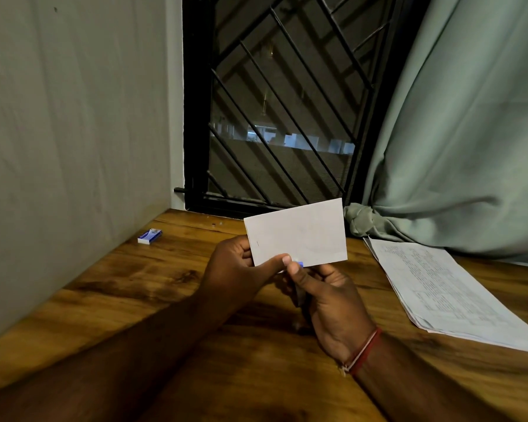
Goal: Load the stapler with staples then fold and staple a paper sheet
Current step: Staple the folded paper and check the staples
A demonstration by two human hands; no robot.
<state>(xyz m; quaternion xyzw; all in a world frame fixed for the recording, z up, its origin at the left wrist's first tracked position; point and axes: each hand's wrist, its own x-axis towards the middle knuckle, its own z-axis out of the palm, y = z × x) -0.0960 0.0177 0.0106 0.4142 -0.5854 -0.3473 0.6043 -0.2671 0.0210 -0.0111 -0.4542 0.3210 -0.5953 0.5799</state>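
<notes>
One folded paper (299, 233) is being held above the table (134, 300). The left hand (235, 266) is pinching its lower left edge, near one staple (257, 243). The right hand (333, 303) is grasping one stapler (299, 264) at the lower edge, with only the blue tip showing clearly. One staple box (150, 236) is lying near the wall. One stack of sheets (445, 287) is running off the right edge, its sheet count unreadable.

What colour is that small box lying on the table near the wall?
Blue and white; the head view shows the small box on the wooden table.
</notes>
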